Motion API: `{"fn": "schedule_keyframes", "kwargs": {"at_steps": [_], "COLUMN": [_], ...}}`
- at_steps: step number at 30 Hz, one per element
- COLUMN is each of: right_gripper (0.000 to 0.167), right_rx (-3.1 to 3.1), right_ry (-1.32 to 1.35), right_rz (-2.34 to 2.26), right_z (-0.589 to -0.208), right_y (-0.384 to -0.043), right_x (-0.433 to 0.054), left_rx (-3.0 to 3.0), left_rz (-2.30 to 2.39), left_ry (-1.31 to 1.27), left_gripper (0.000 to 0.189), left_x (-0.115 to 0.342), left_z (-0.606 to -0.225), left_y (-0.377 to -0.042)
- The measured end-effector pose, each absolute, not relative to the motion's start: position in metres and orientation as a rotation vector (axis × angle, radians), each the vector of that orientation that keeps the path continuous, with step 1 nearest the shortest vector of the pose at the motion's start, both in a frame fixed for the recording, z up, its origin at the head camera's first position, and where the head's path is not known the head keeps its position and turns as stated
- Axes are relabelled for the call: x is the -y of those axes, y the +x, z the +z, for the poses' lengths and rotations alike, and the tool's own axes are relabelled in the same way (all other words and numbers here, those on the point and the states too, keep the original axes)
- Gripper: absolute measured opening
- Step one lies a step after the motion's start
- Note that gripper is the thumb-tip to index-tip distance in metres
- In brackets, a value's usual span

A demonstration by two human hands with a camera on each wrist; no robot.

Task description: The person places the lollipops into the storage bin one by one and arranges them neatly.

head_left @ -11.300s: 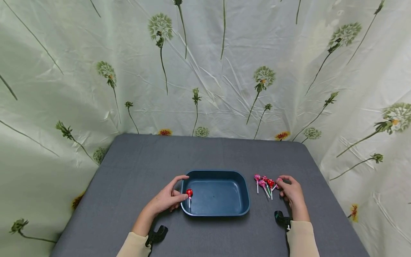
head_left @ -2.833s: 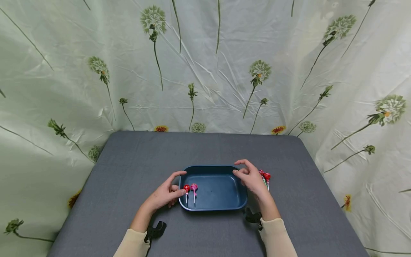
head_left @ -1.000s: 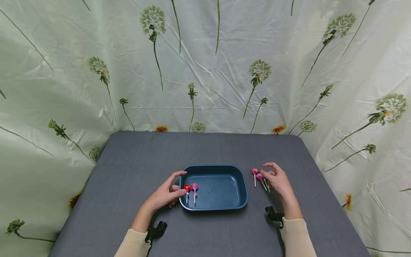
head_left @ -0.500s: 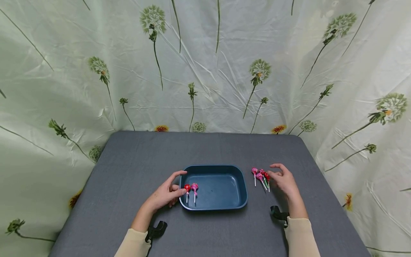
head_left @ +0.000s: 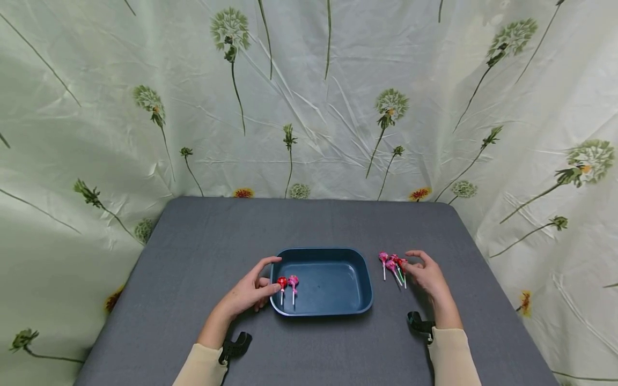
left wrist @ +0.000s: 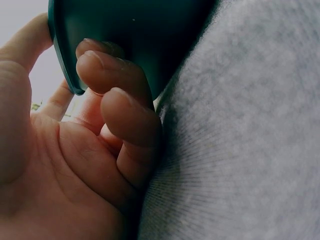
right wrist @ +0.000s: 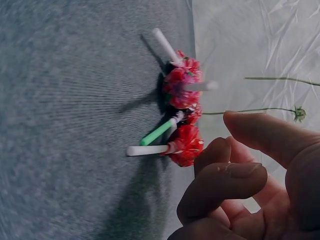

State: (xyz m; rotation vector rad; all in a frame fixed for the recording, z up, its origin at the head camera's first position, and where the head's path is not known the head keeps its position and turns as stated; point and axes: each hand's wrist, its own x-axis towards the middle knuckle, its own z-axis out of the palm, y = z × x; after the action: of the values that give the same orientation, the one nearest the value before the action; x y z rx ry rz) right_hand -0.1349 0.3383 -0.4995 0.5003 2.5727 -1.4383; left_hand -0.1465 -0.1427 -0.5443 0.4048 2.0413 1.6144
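At its left end, a dark blue tray (head_left: 323,294) is held by my left hand (head_left: 243,294), thumb over the rim and the other fingers along the outer wall. In the left wrist view those fingers curl against the tray (left wrist: 165,25). Inside, a red lollipop (head_left: 282,282) and a pink lollipop (head_left: 293,281) lie side by side on the left. Several more lollipops lie bunched to the right of the tray, including a pink one (head_left: 383,257). My right hand (head_left: 431,277) reaches to their right side, fingertips close by a red lollipop (right wrist: 186,146), thumb and index apart.
A grey cloth (head_left: 309,222) covers the table. Behind and beside it hangs a pale curtain (head_left: 328,118) printed with dandelions. Black camera mounts sit at the left wrist (head_left: 235,346) and right wrist (head_left: 419,323).
A pink lollipop has come from the bunch into the tray beside the red one. My right hand went over the tray, then back to the bunch, lowering slightly just now. My left hand stayed.
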Motion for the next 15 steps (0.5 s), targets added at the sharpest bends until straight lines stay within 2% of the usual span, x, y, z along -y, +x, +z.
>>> {"fn": "schedule_keyframes", "kwargs": {"at_steps": [15], "right_gripper": [0.048], "right_rx": [-2.532], "right_ry": [0.517], "right_rz": [-1.472], "right_z": [-0.5095], "right_y": [-0.1354], "right_x": [-0.3371], "left_rx": [-2.038], "left_rz": [1.617], "left_ry": [0.425], "left_gripper": [0.066], "left_x": [0.1429], "left_z": [-0.5443], "left_y": [-0.1462]}}
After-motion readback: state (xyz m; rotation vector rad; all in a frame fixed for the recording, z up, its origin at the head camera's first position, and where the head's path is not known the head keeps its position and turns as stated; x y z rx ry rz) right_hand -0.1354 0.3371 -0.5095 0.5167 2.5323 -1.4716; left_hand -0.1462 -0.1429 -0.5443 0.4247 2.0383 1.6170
